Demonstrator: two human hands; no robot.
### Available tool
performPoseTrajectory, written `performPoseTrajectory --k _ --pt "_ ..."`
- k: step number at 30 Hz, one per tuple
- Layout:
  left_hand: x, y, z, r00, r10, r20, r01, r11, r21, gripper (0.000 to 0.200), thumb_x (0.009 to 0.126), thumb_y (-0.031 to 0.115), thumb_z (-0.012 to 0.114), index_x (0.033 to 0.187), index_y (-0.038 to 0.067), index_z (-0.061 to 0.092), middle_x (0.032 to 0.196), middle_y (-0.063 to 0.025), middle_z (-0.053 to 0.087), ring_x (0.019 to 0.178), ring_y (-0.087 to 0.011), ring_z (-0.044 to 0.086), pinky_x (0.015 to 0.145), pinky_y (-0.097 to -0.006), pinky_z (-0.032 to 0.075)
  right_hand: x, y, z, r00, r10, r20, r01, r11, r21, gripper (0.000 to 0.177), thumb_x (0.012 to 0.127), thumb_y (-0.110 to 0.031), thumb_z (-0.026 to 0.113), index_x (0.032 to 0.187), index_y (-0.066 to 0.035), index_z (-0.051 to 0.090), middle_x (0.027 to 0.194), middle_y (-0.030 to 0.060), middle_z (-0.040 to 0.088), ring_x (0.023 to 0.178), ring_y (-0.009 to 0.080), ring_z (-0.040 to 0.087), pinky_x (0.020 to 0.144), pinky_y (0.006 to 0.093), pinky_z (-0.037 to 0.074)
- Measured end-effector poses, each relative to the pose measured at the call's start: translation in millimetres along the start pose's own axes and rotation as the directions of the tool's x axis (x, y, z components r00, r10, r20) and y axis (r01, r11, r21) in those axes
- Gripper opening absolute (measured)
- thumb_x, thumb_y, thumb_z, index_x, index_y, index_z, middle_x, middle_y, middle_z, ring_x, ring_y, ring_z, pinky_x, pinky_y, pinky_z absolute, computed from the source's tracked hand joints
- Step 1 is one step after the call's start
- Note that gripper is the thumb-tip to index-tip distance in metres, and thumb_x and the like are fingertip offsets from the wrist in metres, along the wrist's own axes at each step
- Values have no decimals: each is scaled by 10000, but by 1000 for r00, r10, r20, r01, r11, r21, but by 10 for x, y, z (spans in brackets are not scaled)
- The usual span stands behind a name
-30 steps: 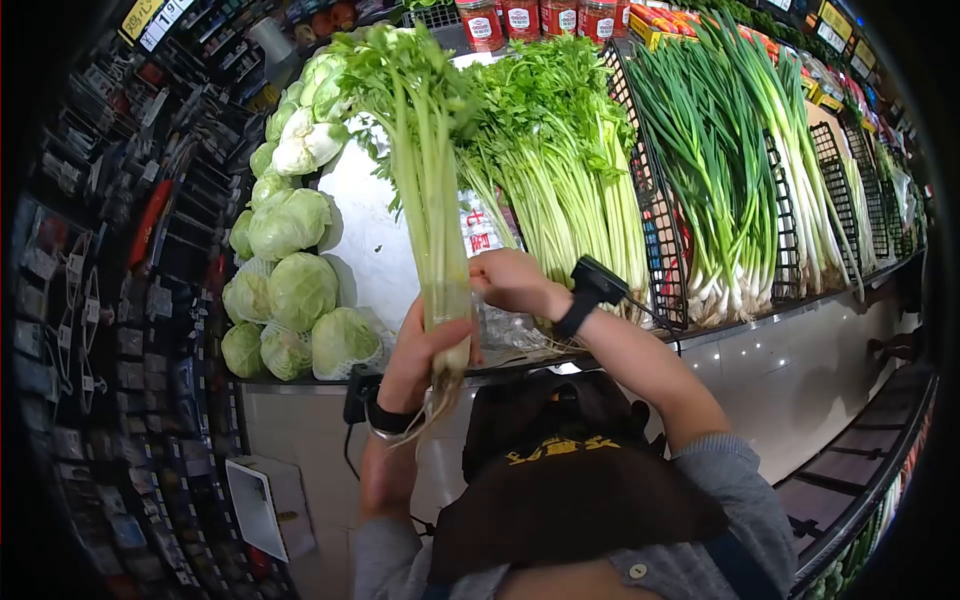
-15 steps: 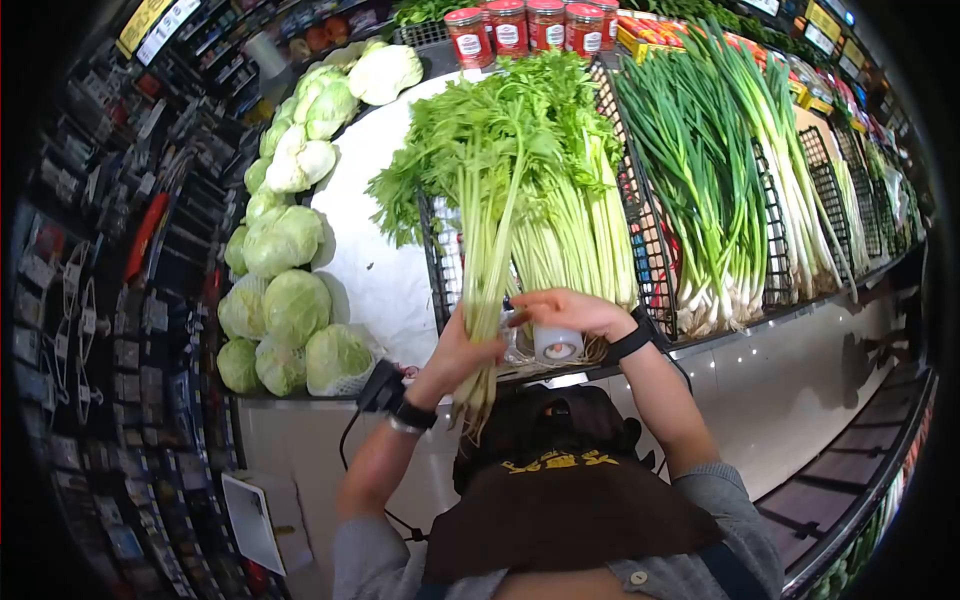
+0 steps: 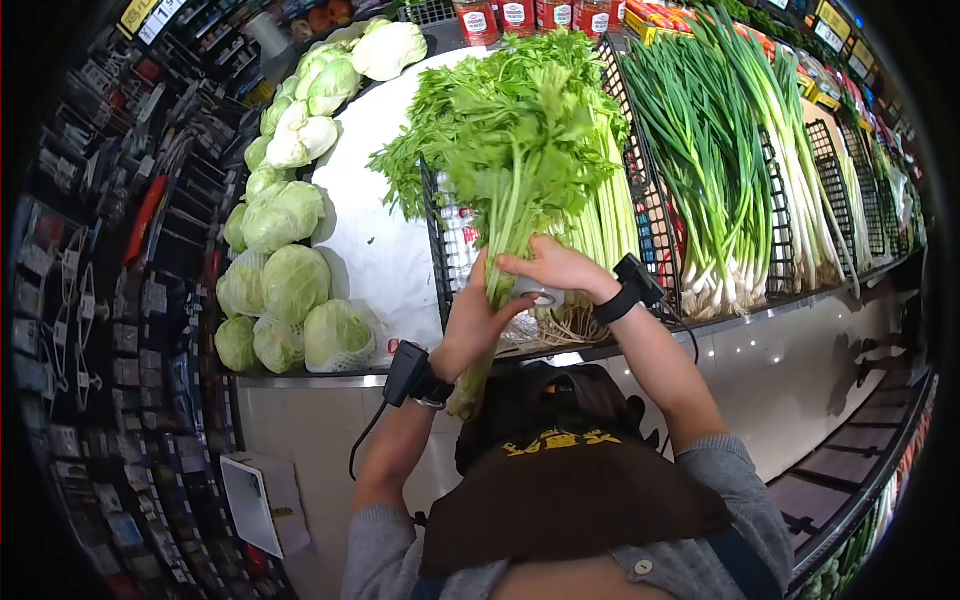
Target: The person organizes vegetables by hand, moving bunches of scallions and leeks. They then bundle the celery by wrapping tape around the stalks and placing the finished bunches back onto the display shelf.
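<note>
My left hand (image 3: 473, 322) is wrapped round the stalks of a celery bunch (image 3: 512, 205), held tilted with its leaves away from me and its root end near my apron. My right hand (image 3: 562, 268) is closed, its fingertips against the same stalks. Below its palm shows part of a whitish roll of tape (image 3: 542, 293), mostly hidden by the fingers; the left thumb points toward it. More celery (image 3: 612, 205) lies behind in a black mesh crate (image 3: 436, 250), roots toward me.
Round cabbages (image 3: 297, 282) line the left of a white sheet (image 3: 375, 245). Green onions (image 3: 725, 200) lie right of the crate's mesh divider (image 3: 650, 230). Red-labelled jars (image 3: 517, 16) stand at the back. The display's metal edge (image 3: 310, 381) runs in front of me.
The celery bunch has tipped, its leafy top now nearer the middle of the crate. My right hand and the tape roll have moved up and left against the stalks.
</note>
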State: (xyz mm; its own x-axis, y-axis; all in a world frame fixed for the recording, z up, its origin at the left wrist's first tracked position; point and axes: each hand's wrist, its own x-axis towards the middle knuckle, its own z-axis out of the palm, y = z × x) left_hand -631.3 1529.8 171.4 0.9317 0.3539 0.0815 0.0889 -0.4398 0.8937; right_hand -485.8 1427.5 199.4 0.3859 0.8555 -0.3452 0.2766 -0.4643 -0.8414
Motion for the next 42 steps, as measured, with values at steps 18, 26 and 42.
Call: performPoseTrajectory --k 18,26,42 --pt "-22 -151 140 996 -59 63 27 905 425 439 907 424 392 1040 17 486 663 -167 592 586 -325 603 497 -410 466 -382 495 209 986 -139 89 71 844 532 402 850 -333 596 1060 8 560 903 49 615 758 81 548 673 222 449" --pt "-64 259 -247 625 -184 759 753 399 -524 572 924 498 243 880 11 540 589 -123 547 380 -219 499 361 -311 446 -271 400 305 843 -483 236 -125 251 960 464 842 -155 587 1247 4 428 1154 117 554 1116 162 484 891 288 427" --pt "-267 -229 146 979 -59 195 24 984 177 425 784 257 659 1098 11 511 915 -96 607 829 -161 596 724 -316 480 -276 462 446 907 -299 -297 196 923 -331 352 737 -368 688 813 -25 661 656 159 549 593 261 544 559 379 416"
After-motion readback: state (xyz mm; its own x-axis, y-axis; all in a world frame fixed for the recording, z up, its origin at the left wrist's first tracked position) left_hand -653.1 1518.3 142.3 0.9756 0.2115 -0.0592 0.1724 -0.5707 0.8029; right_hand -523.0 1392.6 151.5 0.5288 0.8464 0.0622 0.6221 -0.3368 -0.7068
